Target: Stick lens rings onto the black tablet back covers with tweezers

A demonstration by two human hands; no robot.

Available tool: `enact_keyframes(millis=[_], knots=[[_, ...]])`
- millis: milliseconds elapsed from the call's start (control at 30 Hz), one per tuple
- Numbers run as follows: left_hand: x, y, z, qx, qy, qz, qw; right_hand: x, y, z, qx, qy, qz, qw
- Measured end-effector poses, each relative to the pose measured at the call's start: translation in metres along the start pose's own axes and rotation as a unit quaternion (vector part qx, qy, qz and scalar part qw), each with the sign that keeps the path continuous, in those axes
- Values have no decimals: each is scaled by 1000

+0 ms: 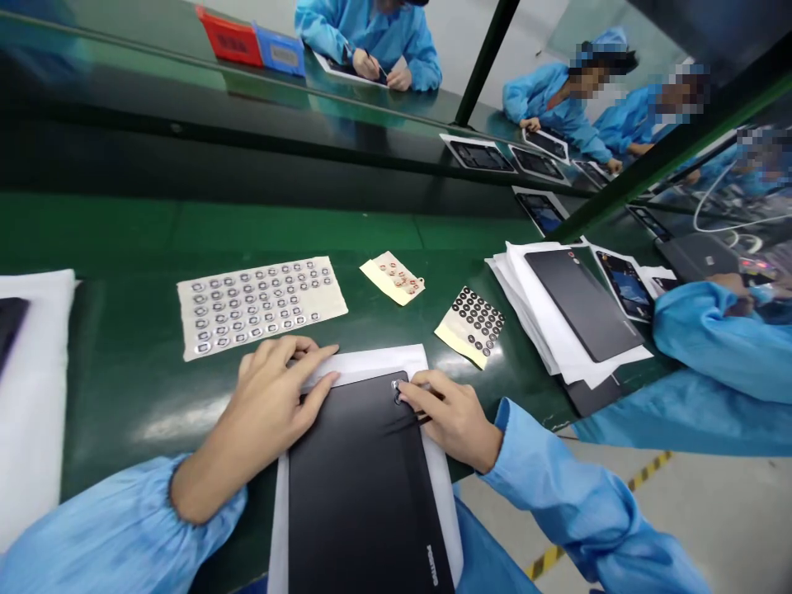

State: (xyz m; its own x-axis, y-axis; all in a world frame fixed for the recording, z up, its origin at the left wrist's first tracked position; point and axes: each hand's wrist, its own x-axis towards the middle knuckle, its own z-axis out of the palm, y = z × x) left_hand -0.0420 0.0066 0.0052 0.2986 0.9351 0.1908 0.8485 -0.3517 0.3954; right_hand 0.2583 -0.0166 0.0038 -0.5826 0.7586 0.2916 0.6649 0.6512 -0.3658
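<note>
A dark tablet back cover (359,487) lies on white sheets (396,360) at the table's front edge. My left hand (272,396) rests at its upper left corner, fingers stretched, with thumb and index finger touching the cover's edge and the paper. At the upper right corner, my right hand (451,417) presses a fingertip on the shiny camera ring (397,386). Dark tweezers (405,424) are tucked in that hand, their tips pointing left over the cover. Beyond lie a sheet of silvery ring-shaped parts (260,305), a small sheet with reddish outlines (393,278) and a sheet of black round stickers (475,323).
At right, another dark tablet (585,301) lies on stacked white sheets (525,309). A co-worker's blue sleeve (718,338) reaches in beside it. White foam (37,396) stands at far left. A green post (643,153) crosses the upper right; people work beyond the raised ledge.
</note>
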Motion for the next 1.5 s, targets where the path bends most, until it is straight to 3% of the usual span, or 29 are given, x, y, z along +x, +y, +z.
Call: enact_keyframes(millis=[500,767,833,900,967,1033,1167,1233,1300,1500], knots=[[-1,-2,5,16,10,23,1000,5,-1,-2,-20,-24,5,1000],[1,2,2,-2,-4,31,999,20,-19,-4,-105,-87,7,991],[1,2,2,-22,-16,30,999,17,-15,-4,-61,-80,10,995],[0,2,2,-49,-28,32,998,13,-5,-5,44,-33,35,998],[-3,3,3,-77,-35,39,996,11,6,-10,169,50,117,977],[-6,3,4,-96,-35,37,994,14,13,-16,283,86,218,930],[-12,6,2,-111,-20,0,994,29,10,-25,489,-64,338,801],[-14,8,0,-115,-22,-21,993,35,4,-25,533,-109,374,751],[-15,10,-1,-116,-25,-31,992,38,-3,-23,530,-111,377,751],[-10,17,-5,-166,-16,-63,984,40,-11,-13,506,-62,326,796]])
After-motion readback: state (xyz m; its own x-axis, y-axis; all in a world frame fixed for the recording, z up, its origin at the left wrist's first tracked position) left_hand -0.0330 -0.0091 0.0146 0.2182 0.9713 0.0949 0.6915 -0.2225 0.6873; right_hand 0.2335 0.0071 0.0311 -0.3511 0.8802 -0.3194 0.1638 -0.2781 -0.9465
